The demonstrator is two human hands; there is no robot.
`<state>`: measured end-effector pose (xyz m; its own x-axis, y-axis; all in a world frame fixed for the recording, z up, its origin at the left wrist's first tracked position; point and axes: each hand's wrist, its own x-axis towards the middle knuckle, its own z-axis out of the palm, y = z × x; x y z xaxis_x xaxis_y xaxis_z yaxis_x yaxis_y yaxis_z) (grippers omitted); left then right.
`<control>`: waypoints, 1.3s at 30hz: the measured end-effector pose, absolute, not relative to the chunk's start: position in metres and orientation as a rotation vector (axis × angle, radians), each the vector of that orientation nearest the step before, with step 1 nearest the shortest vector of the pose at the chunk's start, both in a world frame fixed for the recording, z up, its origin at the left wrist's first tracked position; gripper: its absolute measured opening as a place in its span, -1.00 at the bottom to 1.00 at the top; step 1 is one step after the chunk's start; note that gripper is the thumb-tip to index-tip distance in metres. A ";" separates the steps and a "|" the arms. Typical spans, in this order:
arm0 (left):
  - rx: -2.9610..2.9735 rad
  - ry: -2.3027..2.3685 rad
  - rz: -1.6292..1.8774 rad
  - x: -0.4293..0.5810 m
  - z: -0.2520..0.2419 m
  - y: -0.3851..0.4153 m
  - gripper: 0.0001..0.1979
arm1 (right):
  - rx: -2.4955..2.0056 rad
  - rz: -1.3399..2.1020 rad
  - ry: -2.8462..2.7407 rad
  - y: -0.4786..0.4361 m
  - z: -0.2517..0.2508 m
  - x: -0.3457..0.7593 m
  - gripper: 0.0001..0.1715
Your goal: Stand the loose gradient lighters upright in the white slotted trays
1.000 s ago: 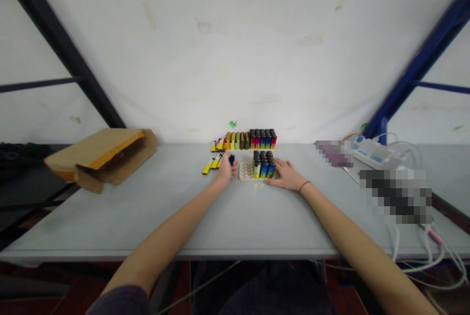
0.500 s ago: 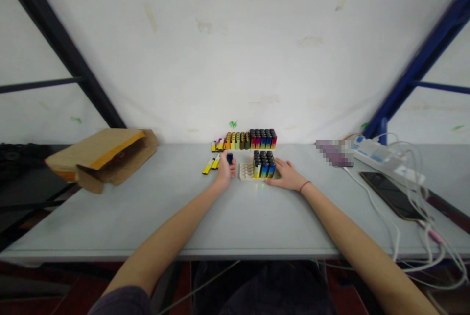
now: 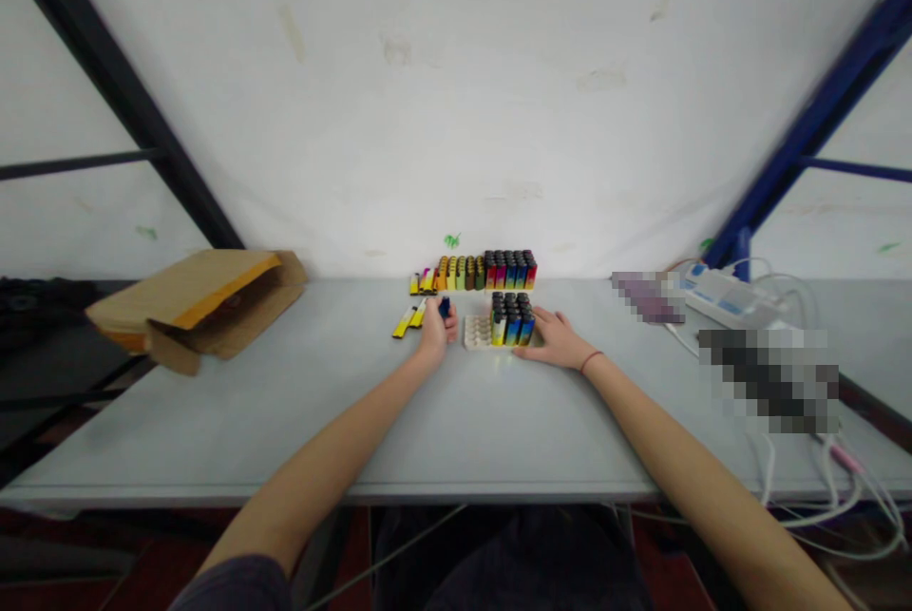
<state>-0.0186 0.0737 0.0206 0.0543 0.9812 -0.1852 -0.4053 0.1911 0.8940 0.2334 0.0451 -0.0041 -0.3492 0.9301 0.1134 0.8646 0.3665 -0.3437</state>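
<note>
My left hand [image 3: 434, 328] is closed round a dark blue lighter [image 3: 445, 308], just left of a whitish tray [image 3: 478, 332]. The tray's left part shows bare round holes, while several black-topped lighters [image 3: 512, 319] stand upright in its right part. My right hand [image 3: 557, 339] has its fingers spread and rests at the right side of these lighters. Yellow lighters [image 3: 404, 321] lie flat behind and left of my left hand.
Along the wall stand rows of yellow and brown lighters [image 3: 461, 275] and a block of multicoloured lighters [image 3: 511, 271]. An opened cardboard box [image 3: 206, 307] lies at left. A power strip [image 3: 727, 299], cables and blurred-out items lie at right.
The dark blue lighter in my left hand has tilted slightly. My right hand has stayed in place beside the upright lighters.
</note>
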 end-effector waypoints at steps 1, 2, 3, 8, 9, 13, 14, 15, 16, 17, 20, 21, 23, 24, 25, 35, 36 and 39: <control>0.785 0.963 1.231 -0.018 0.019 0.075 -0.60 | -1.581 0.318 -2.343 0.046 -0.004 0.234 0.06; 0.815 0.960 1.236 -0.018 0.018 0.076 -0.61 | -1.572 0.310 -2.343 0.046 -0.004 0.234 0.04; 0.866 0.962 1.246 -0.017 0.016 0.077 -0.63 | -1.563 0.302 -2.343 0.047 -0.004 0.234 0.03; 1.460 1.022 1.403 -0.016 0.008 0.080 -0.75 | -1.516 0.286 -2.329 0.050 0.002 0.238 -0.04; 1.597 1.043 1.428 -0.016 0.007 0.082 -0.76 | -1.492 0.298 -2.324 0.050 0.002 0.240 -0.05; 1.893 1.056 1.374 -0.016 0.001 0.089 -0.73 | -1.394 0.330 -2.309 0.052 0.002 0.245 -0.10; 1.908 1.041 1.346 -0.015 -0.001 0.092 -0.71 | -1.386 0.329 -2.312 0.052 0.002 0.246 -0.11; 1.914 1.028 1.322 -0.015 -0.003 0.094 -0.70 | -1.383 0.329 -2.316 0.052 0.001 0.247 -0.12; 1.917 1.021 1.305 -0.014 -0.004 0.096 -0.69 | -1.385 0.331 -2.321 0.052 0.000 0.247 -0.12; 1.920 1.015 1.293 -0.013 -0.006 0.098 -0.68 | -1.390 0.333 -2.325 0.052 0.000 0.247 -0.11; 1.941 1.017 1.295 -0.012 -0.006 0.101 -0.66 | -1.416 0.340 -2.318 0.051 -0.002 0.247 -0.04; 1.953 1.023 1.301 -0.012 -0.005 0.101 -0.66 | -1.426 0.342 -2.311 0.051 -0.002 0.246 -0.01; 2.002 1.027 1.300 -0.013 -0.003 0.099 -0.66 | -1.436 0.345 -2.296 0.050 -0.003 0.245 0.02; 2.038 1.019 1.288 -0.013 -0.001 0.098 -0.66 | -1.438 0.345 -2.292 0.050 -0.004 0.245 0.03; 2.077 1.006 1.273 -0.013 0.000 0.097 -0.66 | -1.439 0.344 -2.289 0.050 -0.004 0.245 0.03; 2.316 1.049 1.161 -0.016 0.001 0.092 -0.63 | -1.455 0.333 -2.293 0.049 -0.004 0.243 0.02; 2.377 1.050 1.130 -0.017 0.003 0.092 -0.63 | -1.460 0.334 -2.294 0.048 -0.004 0.243 0.02; 2.535 1.140 1.021 -0.022 0.008 0.089 -0.57 | -1.471 0.352 -2.303 0.048 -0.003 0.243 0.02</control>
